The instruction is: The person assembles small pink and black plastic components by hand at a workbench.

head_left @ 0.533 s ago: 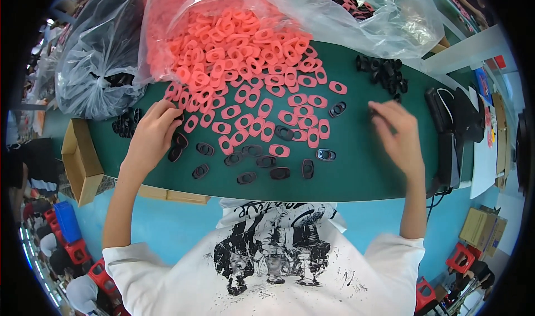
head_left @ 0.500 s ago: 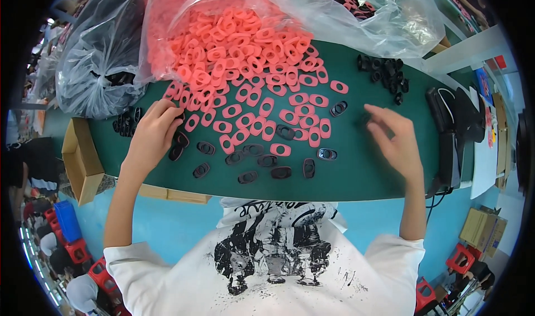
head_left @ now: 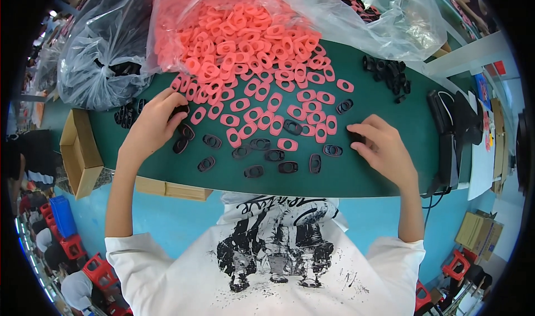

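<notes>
Closer to my body and farther left: that is where my right hand [head_left: 384, 151] has moved from half a second ago, while my left hand [head_left: 149, 124] keeps nearly the same place. Both are over a green worktop [head_left: 340, 182], a gathered plastic bag [head_left: 95, 90] at its far left and a clear bag [head_left: 401, 26] at its far right. Between the bags rises a heap of pink rings [head_left: 239, 40], spilling toward me into loose pink pieces [head_left: 350, 87] that lie between my hands.

Fingers and thumb of my left hand pinch a black part [head_left: 179, 110], just beyond two dark ovals and beside the pink spill. My right hand pinches a dark bit [head_left: 356, 137] — its shape is mostly hidden — to the right of the scattered dark pieces [head_left: 287, 167], the closest lying just left of my fingertips. Some of these show a thin reddish edge.

As I judge it, the step in hand is handling small parts, one to each hand; the next move calls for a light fingertip hold, with the loose pieces left undisturbed.
</notes>
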`<state>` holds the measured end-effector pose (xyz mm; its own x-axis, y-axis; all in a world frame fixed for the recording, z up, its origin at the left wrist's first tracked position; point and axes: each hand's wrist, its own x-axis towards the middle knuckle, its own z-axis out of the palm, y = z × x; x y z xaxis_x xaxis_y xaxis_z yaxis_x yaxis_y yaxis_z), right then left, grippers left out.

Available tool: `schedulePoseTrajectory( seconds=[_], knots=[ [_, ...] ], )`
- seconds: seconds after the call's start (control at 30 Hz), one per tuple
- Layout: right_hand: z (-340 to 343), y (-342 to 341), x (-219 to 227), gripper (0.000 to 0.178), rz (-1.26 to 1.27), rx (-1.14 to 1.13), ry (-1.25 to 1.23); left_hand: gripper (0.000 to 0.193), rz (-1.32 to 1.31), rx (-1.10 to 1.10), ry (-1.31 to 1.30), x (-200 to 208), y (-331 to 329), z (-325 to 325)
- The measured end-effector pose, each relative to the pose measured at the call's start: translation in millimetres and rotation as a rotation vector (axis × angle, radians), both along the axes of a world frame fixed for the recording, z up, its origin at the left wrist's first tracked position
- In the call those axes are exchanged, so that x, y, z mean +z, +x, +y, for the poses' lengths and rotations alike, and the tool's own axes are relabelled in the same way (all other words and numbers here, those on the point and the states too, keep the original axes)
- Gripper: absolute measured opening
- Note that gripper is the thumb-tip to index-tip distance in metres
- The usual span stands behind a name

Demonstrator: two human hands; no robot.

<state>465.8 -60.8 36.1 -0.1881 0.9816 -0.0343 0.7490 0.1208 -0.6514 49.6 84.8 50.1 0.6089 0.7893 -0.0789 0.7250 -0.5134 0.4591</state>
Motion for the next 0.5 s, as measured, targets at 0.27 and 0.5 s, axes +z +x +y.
schedulePoseTrajectory(
  seconds=[0.27, 0.5],
  knots=[
    [8.4, -1.5, 3.3, 0.047, -0.002, 0.01, -0.064, 0.022, -0.144, 0.038, 0.101, 7.2, 10.4, -9.3],
    [20.3, -19.9, 6.2, 0.047, 0.058, -0.021, 0.129, 0.028, -0.29, -0.491, 0.262, -8.2, 126.5, -27.9]
  ],
)
